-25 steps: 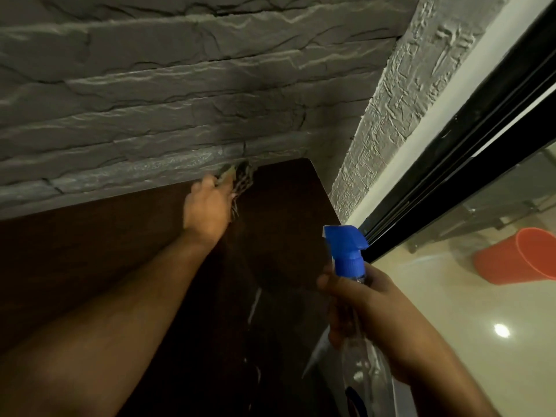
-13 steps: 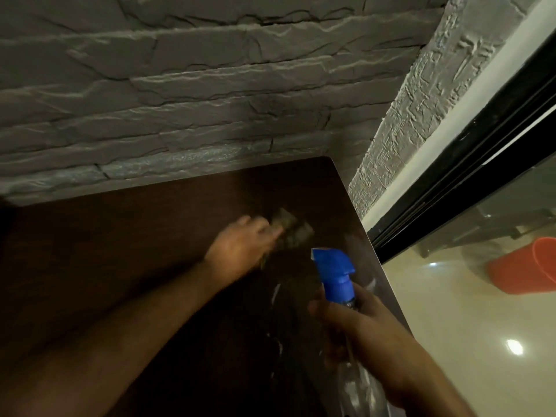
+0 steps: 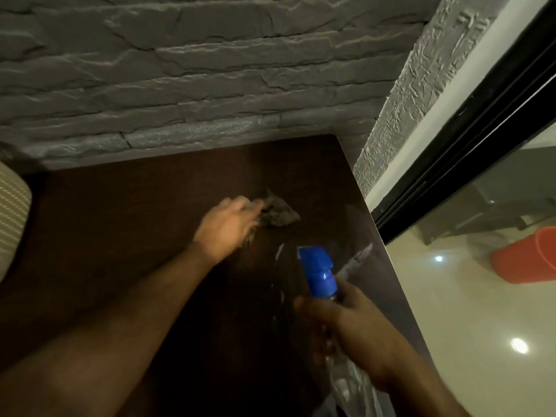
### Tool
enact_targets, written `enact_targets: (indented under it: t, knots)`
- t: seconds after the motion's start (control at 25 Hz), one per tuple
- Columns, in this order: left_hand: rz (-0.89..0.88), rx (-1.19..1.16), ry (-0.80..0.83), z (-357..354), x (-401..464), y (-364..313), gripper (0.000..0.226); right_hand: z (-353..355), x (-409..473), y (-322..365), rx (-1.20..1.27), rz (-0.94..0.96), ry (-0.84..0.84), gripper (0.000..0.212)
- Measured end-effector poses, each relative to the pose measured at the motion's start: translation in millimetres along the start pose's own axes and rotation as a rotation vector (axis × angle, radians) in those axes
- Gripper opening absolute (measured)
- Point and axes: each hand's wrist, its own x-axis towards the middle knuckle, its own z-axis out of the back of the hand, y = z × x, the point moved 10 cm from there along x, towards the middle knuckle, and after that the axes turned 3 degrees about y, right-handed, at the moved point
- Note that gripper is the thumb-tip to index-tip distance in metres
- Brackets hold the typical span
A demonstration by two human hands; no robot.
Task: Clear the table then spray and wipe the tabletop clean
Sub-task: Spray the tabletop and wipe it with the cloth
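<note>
left hand (image 3: pixel 226 228) pressed cloth (image 3: pixel 278 213) on table (image 3: pixel 120 224) | right hand (image 3: pixel 358 329) gripped spray bottle (image 3: pixel 320 272), nozzle just below cloth

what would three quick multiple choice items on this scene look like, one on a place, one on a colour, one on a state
1. Where is the cloth?
A. on the tabletop under the left hand
B. on the floor
C. draped over the bucket

2. What colour is the spray bottle head?
A. red
B. blue
C. white

3. What is the right hand doing?
A. resting flat and empty
B. holding the cloth
C. holding the spray bottle in a closed grip

Answers:
1 A, the cloth lies on the dark wood, fingers on it.
2 B, the trigger head is bright blue.
3 C, fingers wrap the bottle neck.
</note>
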Motion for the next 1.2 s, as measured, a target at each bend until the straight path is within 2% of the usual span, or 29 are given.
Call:
enact_targets:
  t: [0.08,0.12,0.2,0.28,0.32,0.44,0.52,0.56,0.64,0.68,0.72,0.76,0.84,0.88,0.92,0.96,1.04,1.08,1.12,1.16,1.2]
  knots:
    - [0.506,0.004,-0.105,22.7,-12.2,71.7,0.051,-8.1,-18.0,-14.6,-0.037,-0.036,0.053,0.039]
    - [0.597,0.005,-0.078,22.7,-15.9,75.9,0.052,-4.2,-25.3,-18.8,-0.036,-0.034,0.034,0.038]
    - [0.457,0.013,-0.042,16.3,-18.6,34.8,0.052,13.4,-36.8,-22.8,-0.023,-0.001,-0.052,0.029]
    - [0.301,-0.023,-0.070,10.5,-40.9,-10.2,0.051,19.1,-47.8,-25.3,-0.037,0.011,-0.059,0.029]
    - [0.308,-0.033,-0.077,8.5,-53.7,-14.3,0.050,14.0,-54.0,-29.4,-0.049,0.009,-0.020,0.033]
    - [0.516,-0.028,-0.085,8.5,-64.0,-0.3,0.049,2.7,-73.5,-49.2,-0.085,-0.018,0.060,0.035]
    - [0.490,-0.058,-0.061,7.2,-58.8,-30.1,0.049,8.3,-85.3,-61.3,-0.083,-0.032,0.040,0.029]
    - [0.410,-0.082,-0.067,6.6,-57.7,-56.8,0.050,15.3,-91.5,-64.8,-0.069,-0.029,0.008,0.027]
    - [0.134,-0.058,-0.046,-3.3,-72.7,-122.7,0.051,29.0,-98.9,-68.8,-0.037,-0.031,-0.041,0.024]
    - [-0.023,-0.026,-0.024,-12.3,-85.8,-141.5,0.051,30.9,-100.9,-69.5,-0.032,-0.043,-0.031,0.024]
    - [-0.094,0.001,-0.010,-14.2,-92.3,-136.7,0.052,30.8,-101.9,-68.5,-0.039,-0.049,-0.009,0.024]
    - [-0.006,0.029,-0.010,-11.0,-87.9,-108.1,0.052,31.3,-101.5,-67.6,-0.047,-0.047,0.005,0.025]
    - [0.465,0.030,-0.045,8.8,-83.8,-19.3,0.051,37.7,-96.2,-64.9,-0.025,-0.022,-0.019,0.024]
    - [0.562,-0.003,-0.022,8.2,-83.1,-3.7,0.050,39.8,-93.5,-62.3,-0.009,-0.008,-0.025,0.024]
    - [0.471,0.022,-0.029,7.1,-76.6,-16.4,0.050,39.2,-90.4,-59.6,-0.003,0.001,-0.018,0.024]
    - [0.237,0.053,-0.043,4.8,-68.9,-53.5,0.049,38.9,-85.4,-56.2,0.000,0.011,-0.013,0.023]
    - [-0.344,0.055,0.023,-17.3,-95.4,-145.5,0.047,37.9,-77.2,-50.1,-0.006,0.017,-0.008,0.024]
    - [-0.483,0.063,0.024,-20.4,-108.3,-154.3,0.048,35.9,-74.1,-47.4,0.000,0.013,-0.004,0.025]
    - [-0.460,0.082,0.012,-16.2,-103.3,-138.1,0.049,34.5,-68.5,-42.9,0.008,0.016,-0.002,0.026]
    - [-0.283,0.088,-0.030,-9.2,-80.2,-102.9,0.049,35.7,-61.9,-39.0,0.015,0.024,-0.013,0.026]
    - [0.015,0.074,-0.087,4.6,-54.3,-55.9,0.048,38.1,-57.3,-36.2,0.013,0.030,-0.027,0.027]
